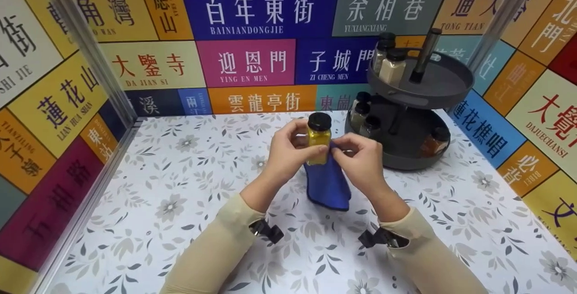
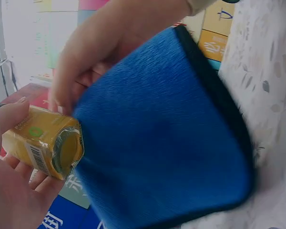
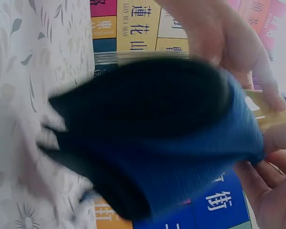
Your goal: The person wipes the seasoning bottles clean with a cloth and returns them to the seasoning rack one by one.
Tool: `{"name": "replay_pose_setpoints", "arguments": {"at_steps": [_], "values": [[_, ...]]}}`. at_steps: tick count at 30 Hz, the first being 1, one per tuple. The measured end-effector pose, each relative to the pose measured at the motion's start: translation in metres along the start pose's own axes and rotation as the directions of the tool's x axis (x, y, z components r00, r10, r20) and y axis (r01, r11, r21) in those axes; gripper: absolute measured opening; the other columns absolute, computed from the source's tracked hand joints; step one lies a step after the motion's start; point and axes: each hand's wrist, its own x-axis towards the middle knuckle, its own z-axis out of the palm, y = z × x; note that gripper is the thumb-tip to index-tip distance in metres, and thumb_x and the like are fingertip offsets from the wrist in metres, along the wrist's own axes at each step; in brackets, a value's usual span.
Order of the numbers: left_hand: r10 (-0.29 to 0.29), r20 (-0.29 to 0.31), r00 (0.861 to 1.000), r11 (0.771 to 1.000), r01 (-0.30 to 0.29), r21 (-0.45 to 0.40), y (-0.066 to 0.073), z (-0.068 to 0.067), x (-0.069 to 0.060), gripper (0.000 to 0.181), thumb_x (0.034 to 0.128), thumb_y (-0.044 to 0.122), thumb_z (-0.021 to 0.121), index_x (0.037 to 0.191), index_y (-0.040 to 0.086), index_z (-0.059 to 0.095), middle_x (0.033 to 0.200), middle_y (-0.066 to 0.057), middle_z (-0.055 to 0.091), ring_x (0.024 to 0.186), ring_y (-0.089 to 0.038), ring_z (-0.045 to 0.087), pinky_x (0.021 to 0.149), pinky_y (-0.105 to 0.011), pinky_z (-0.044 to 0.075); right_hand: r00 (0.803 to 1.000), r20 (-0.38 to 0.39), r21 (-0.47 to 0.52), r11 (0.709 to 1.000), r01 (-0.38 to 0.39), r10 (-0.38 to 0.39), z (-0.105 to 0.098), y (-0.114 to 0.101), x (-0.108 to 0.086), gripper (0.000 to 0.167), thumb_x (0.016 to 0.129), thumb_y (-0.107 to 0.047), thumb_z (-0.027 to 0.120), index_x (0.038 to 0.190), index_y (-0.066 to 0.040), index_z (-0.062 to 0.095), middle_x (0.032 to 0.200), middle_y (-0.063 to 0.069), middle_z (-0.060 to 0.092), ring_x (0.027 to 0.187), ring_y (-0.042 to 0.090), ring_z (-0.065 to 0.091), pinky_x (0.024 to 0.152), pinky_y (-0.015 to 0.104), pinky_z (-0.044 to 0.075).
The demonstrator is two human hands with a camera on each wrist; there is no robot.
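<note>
A glass jar of yellow contents with a black lid (image 1: 319, 138) is held upright above the table in my left hand (image 1: 288, 152), thumb across its front. The left wrist view shows the jar's base and barcode side (image 2: 45, 143). My right hand (image 1: 363, 158) pinches a blue cloth with dark edging (image 1: 328, 183) right beside the jar. Most of the cloth hangs down below both hands. In the right wrist view the cloth (image 3: 195, 176) is blurred and covers part of the jar (image 3: 264, 112).
A dark two-tier round rack (image 1: 410, 158) stands at the back right, with several black-lidded jars on its tiers, one pale jar (image 1: 392, 68) on top. A flower-patterned cover (image 1: 171, 208) lies on the table. Panels with printed characters (image 1: 259, 7) wall the back and sides.
</note>
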Motion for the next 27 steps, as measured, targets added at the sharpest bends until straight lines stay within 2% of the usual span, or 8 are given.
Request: {"name": "replay_pose_setpoints", "arguments": {"at_steps": [4,8,10,13,19,23,27], "values": [[-0.026,0.051,0.998,1.0,0.025,0.007,-0.009,0.006,-0.004,0.048,0.0817,0.01,0.091,0.125,0.007,0.07,0.113,-0.012,0.073,0.098,-0.022,0.078,0.089,-0.035,0.065,0.993,-0.103,0.081,0.995,0.058,-0.05,-0.005,-0.005,0.002,0.015,0.084,0.012,0.077,0.094,0.002,0.082,0.09,0.019,0.08,0.079,0.002,0.076,0.071,0.017,0.061],[-0.047,0.102,0.994,0.999,0.046,0.012,-0.013,0.012,-0.005,0.046,0.0811,0.011,0.092,0.122,0.009,0.07,0.111,-0.01,0.073,0.095,-0.021,0.079,0.086,-0.035,0.065,0.972,-0.179,0.141,0.974,0.177,-0.15,-0.01,-0.009,0.003,0.015,0.087,0.013,0.076,0.097,0.003,0.081,0.095,0.021,0.08,0.086,0.01,0.079,0.077,0.022,0.064],[-0.053,0.105,0.993,0.998,0.051,0.024,-0.013,0.013,-0.005,0.046,0.0808,0.012,0.093,0.121,0.009,0.069,0.112,-0.01,0.074,0.094,-0.021,0.079,0.085,-0.035,0.066,0.961,-0.195,0.156,0.961,0.229,-0.198,-0.011,-0.011,0.002,0.016,0.086,0.014,0.076,0.097,0.004,0.081,0.098,0.023,0.08,0.09,0.013,0.08,0.08,0.025,0.065],[-0.061,0.073,0.995,0.998,0.058,0.039,-0.01,0.012,-0.004,0.046,0.0803,0.013,0.093,0.12,0.009,0.069,0.111,-0.01,0.073,0.094,-0.022,0.079,0.085,-0.035,0.066,0.954,-0.182,0.139,0.954,0.265,-0.239,-0.011,-0.012,0.001,0.018,0.085,0.016,0.076,0.097,0.004,0.081,0.097,0.023,0.08,0.087,0.011,0.08,0.077,0.024,0.064],[-0.063,-0.021,0.998,0.997,0.064,0.039,-0.002,0.002,0.0,0.044,0.0819,0.012,0.091,0.119,0.007,0.069,0.11,-0.011,0.072,0.097,-0.023,0.079,0.088,-0.036,0.065,0.97,-0.099,0.023,0.974,0.225,-0.222,-0.004,-0.01,-0.003,0.021,0.081,0.015,0.076,0.091,-0.002,0.082,0.087,0.014,0.081,0.078,0.004,0.076,0.065,0.019,0.062],[-0.015,-0.067,0.998,0.998,0.019,0.052,0.004,-0.005,0.002,0.043,0.0813,0.012,0.091,0.119,0.006,0.07,0.108,-0.012,0.073,0.095,-0.023,0.078,0.088,-0.035,0.065,0.99,-0.016,-0.015,0.99,0.137,-0.138,0.003,-0.004,-0.005,0.02,0.082,0.012,0.075,0.088,-0.005,0.082,0.085,0.01,0.08,0.08,0.01,0.079,0.065,0.021,0.063],[0.022,-0.064,0.998,0.999,-0.019,0.044,0.008,-0.009,0.002,0.043,0.0816,0.012,0.091,0.119,0.005,0.07,0.108,-0.013,0.072,0.093,-0.024,0.077,0.088,-0.036,0.064,0.997,0.064,-0.025,0.999,0.044,-0.042,0.007,0.002,-0.004,0.014,0.083,0.009,0.076,0.087,-0.004,0.081,0.086,0.01,0.081,0.081,0.012,0.079,0.068,0.022,0.064]]}}
